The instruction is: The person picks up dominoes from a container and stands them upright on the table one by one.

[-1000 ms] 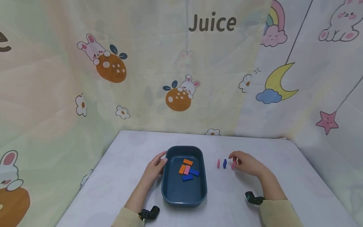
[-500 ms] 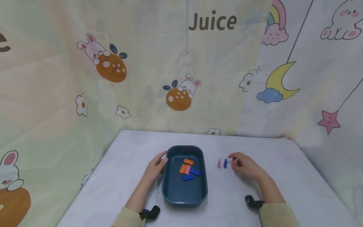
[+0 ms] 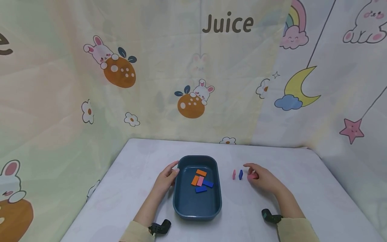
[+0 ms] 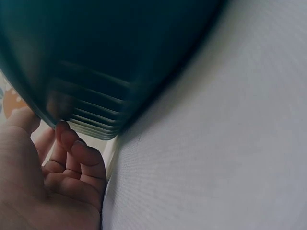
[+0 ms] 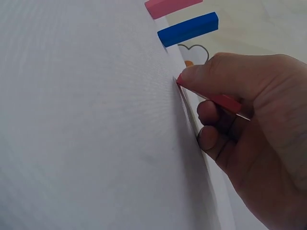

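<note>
A dark blue tray (image 3: 184,210) sits mid-table and holds several orange, pink and blue blocks (image 3: 200,181). My left hand (image 3: 168,176) grips its left rim, thumb on top; the left wrist view shows that hand (image 4: 64,175) with fingers curled against the tray wall (image 4: 105,62). To the tray's right a pink block (image 3: 234,174) and a blue block (image 3: 240,174) stand on edge in a row. Just right of them my right hand (image 3: 253,175) pinches a pink-red block (image 5: 218,100) between thumb and fingers, low at the table; the blue block (image 5: 188,29) and pink block (image 5: 172,6) lie beyond it.
The white table (image 3: 145,158) is backed and flanked by hanging cartoon-print cloth (image 3: 193,84). Bare tabletop lies left of the tray, behind it, and right of my right hand. Black wrist camera mounts (image 3: 160,228) sit near the front edge.
My right hand has lowered slightly with the pink-red block, beside the standing blue block. The left hand and tray have stayed put.
</note>
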